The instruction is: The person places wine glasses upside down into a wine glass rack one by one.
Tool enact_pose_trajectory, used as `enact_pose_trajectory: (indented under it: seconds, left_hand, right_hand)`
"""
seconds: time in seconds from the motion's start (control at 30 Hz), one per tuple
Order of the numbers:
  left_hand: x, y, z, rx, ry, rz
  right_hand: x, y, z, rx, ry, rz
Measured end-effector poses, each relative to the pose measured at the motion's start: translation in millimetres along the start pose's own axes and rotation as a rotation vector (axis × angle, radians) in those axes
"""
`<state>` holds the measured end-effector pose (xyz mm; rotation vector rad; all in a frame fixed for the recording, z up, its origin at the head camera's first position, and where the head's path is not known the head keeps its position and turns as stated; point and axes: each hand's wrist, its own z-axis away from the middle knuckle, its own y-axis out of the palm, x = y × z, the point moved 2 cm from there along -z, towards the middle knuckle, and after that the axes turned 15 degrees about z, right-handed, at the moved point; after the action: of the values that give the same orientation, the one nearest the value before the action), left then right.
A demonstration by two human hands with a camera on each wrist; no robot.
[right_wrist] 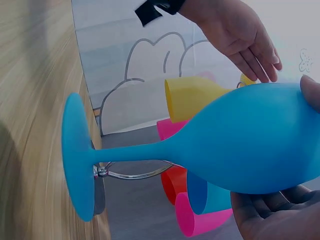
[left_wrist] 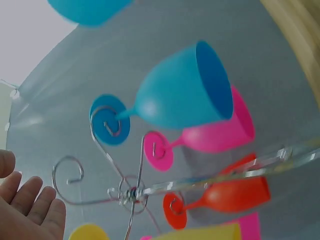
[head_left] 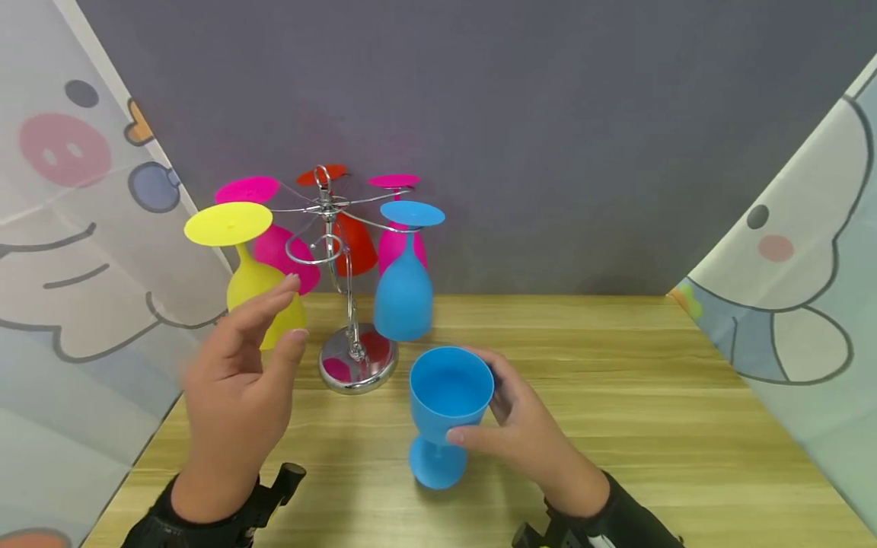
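My right hand (head_left: 524, 430) grips the bowl of a blue plastic goblet (head_left: 438, 426), fingers on its right side and thumb across the front. The goblet is upright with its mouth up; whether its foot touches the table I cannot tell. My left hand (head_left: 240, 388) is raised with relaxed fingers and holds nothing, in front of a hanging yellow goblet (head_left: 250, 278). Beside it stands a chrome goblet rack (head_left: 359, 358) with curled wire hooks. A second blue goblet (head_left: 404, 297) hangs upside down there, and a bare wire hook (left_wrist: 70, 195) shows near my left fingers in the left wrist view.
A red goblet (head_left: 356, 243) and two pink goblets, one at the left (head_left: 284, 255) and one at the right (head_left: 392, 243), hang behind on the rack. The wood-grain table (head_left: 603, 380) meets a grey backdrop (head_left: 548, 152). Cartoon-printed panels (head_left: 788, 289) flank both sides.
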<state>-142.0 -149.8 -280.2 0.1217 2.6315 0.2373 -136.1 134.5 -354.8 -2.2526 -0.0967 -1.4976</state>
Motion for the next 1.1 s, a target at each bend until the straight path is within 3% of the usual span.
enact_pose_trajectory:
  seconds: [0.13,0.4,0.6,0.83,1.1]
  left_hand:
    - [2.5,8.4,18.5,0.031,-0.038,0.015]
    - [15.1,22.9,48.1,0.055,-0.200,0.079]
    - [19.0,25.3,56.4,0.030,-0.308,0.093]
    - [22.9,26.9,66.2,0.050,-0.443,0.074]
    - [30.6,29.8,75.3,0.099,-0.482,0.096]
  right_hand:
    - [2.1,-1.3,0.8,0.003,-0.007,-0.001]
    - [5.2,-2.3,3.4,0.012,-0.012,0.015]
    - [5.9,-2.1,5.0,0.030,0.014,0.020]
    - [9.2,-4.1,6.8,0.038,0.008,0.039]
    - [9.4,-8.4,8.0,-0.013,0.020,-0.086]
